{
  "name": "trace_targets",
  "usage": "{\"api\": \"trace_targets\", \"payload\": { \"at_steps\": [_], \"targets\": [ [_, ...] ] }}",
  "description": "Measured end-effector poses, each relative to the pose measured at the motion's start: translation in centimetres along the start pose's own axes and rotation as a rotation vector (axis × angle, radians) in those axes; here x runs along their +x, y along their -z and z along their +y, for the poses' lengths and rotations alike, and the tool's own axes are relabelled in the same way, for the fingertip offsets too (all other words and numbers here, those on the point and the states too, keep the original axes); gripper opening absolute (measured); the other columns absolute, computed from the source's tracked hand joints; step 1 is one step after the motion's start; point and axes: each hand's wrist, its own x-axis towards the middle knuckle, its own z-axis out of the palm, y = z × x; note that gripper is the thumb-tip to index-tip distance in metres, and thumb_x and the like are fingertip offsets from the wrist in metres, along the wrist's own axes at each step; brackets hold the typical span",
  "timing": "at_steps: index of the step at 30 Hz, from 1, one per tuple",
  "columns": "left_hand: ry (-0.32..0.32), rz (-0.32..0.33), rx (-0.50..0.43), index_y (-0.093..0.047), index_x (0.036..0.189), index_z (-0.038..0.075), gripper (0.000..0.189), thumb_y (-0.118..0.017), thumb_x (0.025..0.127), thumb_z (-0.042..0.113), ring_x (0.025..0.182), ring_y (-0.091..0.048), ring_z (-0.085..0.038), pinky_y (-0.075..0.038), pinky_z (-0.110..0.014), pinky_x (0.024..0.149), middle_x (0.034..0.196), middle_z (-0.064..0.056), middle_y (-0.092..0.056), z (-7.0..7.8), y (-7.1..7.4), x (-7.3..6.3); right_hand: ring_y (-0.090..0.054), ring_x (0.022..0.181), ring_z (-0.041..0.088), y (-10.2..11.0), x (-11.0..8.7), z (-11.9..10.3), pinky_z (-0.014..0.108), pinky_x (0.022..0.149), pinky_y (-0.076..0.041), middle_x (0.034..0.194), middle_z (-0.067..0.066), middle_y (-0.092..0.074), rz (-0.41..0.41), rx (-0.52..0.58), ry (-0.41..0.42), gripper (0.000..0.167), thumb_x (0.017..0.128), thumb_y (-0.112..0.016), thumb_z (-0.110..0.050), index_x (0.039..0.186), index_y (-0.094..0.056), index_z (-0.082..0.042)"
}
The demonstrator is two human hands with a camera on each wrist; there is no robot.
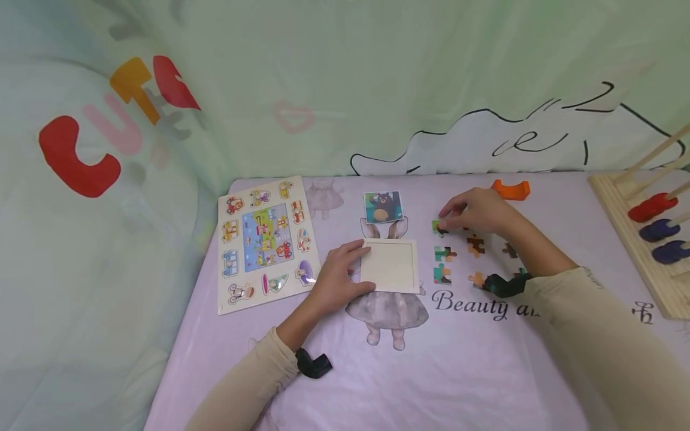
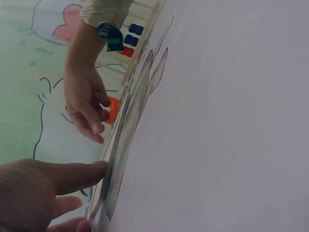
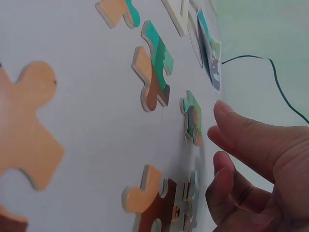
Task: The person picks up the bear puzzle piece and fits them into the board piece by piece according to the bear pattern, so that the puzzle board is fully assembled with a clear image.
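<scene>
A shallow, pale wooden puzzle tray (image 1: 389,267) lies flat on the cloth. My left hand (image 1: 339,278) rests at its left side, the extended fingers and thumb touching the edge near the corners. In the left wrist view the straight thumb (image 2: 87,176) meets the tray's edge. My right hand (image 1: 480,211) hovers beside a green puzzle piece (image 3: 192,118) at the far left of the loose pieces. Its fingers are loosely bent, and in the right wrist view a gap separates them from that piece. Other pieces, such as a brown one (image 1: 475,245), lie about it.
Beyond the tray lies a bear picture card (image 1: 384,207). A vehicle peg puzzle board (image 1: 223,299) is at the left. At the right stands a wooden frame with coloured beads (image 1: 654,272). An orange block (image 1: 512,190) sits behind my right hand, near the curtain (image 1: 323,78).
</scene>
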Motion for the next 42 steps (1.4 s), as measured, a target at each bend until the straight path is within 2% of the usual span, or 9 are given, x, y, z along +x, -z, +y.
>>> {"api": "trace_targets", "payload": {
  "at_steps": [4, 9, 12, 20, 29, 42],
  "targets": [
    [-0.013, 0.000, 0.013, -0.058, 0.143, 0.007, 0.071, -0.087, 0.080, 0.022, 0.136, -0.045, -0.032, -0.051, -0.037, 0.099, 0.157, -0.009, -0.047, 0.2, -0.1, -0.1, -0.052, 0.093, 0.027, -0.1, 0.4, 0.2, 0.035, 0.068, -0.043, 0.096, 0.009, -0.063, -0.023, 0.017, -0.031, 0.033, 0.089, -0.079, -0.037, 0.113, -0.077, -0.015],
    [-0.032, -0.003, 0.045, -0.058, 0.143, 0.007, 0.070, -0.087, 0.081, 0.024, 0.140, -0.040, -0.035, -0.040, -0.047, 0.111, 0.157, -0.010, -0.046, 0.3, -0.4, -0.2, -0.051, 0.092, 0.028, -0.2, 0.8, 0.5, 0.035, 0.068, -0.043, 0.095, 0.010, -0.061, -0.048, 0.031, -0.054, 0.034, 0.087, -0.081, -0.038, 0.112, -0.077, -0.015],
    [-0.032, -0.011, 0.058, -0.058, 0.144, 0.008, 0.070, -0.086, 0.082, 0.025, 0.141, -0.037, -0.035, -0.036, -0.049, 0.114, 0.158, -0.010, -0.045, 0.3, -0.5, -0.2, -0.051, 0.091, 0.027, -0.2, 1.0, 0.5, 0.035, 0.067, -0.042, 0.094, 0.010, -0.061, -0.054, 0.027, -0.059, 0.033, 0.087, -0.081, -0.037, 0.111, -0.077, -0.015],
    [-0.014, -0.021, 0.078, -0.056, 0.146, 0.012, 0.070, -0.084, 0.085, 0.029, 0.142, -0.033, -0.030, -0.036, -0.047, 0.115, 0.161, -0.005, -0.041, 0.3, -0.9, -0.4, -0.052, 0.086, 0.026, -0.1, 1.6, 0.5, 0.035, 0.067, -0.041, 0.090, 0.008, -0.060, -0.060, 0.031, -0.047, 0.027, 0.086, -0.083, -0.035, 0.103, -0.076, -0.015],
    [-0.006, -0.026, 0.069, -0.055, 0.148, 0.011, 0.072, -0.084, 0.085, 0.030, 0.143, -0.032, -0.031, -0.036, -0.048, 0.115, 0.163, -0.006, -0.039, 0.2, -1.0, -0.3, -0.051, 0.084, 0.025, -0.3, 2.0, 0.6, 0.034, 0.065, -0.040, 0.086, 0.007, -0.059, -0.059, 0.039, -0.046, 0.021, 0.085, -0.084, -0.031, 0.097, -0.076, -0.016],
    [0.008, -0.034, 0.070, -0.051, 0.150, 0.009, 0.077, -0.084, 0.084, 0.031, 0.143, -0.032, -0.031, -0.036, -0.047, 0.115, 0.163, -0.006, -0.039, 0.2, -1.1, -0.3, -0.052, 0.085, 0.026, -0.2, 2.1, 0.2, 0.033, 0.065, -0.041, 0.084, 0.008, -0.059, -0.073, 0.052, -0.059, 0.021, 0.084, -0.085, -0.028, 0.097, -0.077, -0.012]
  ]
}}
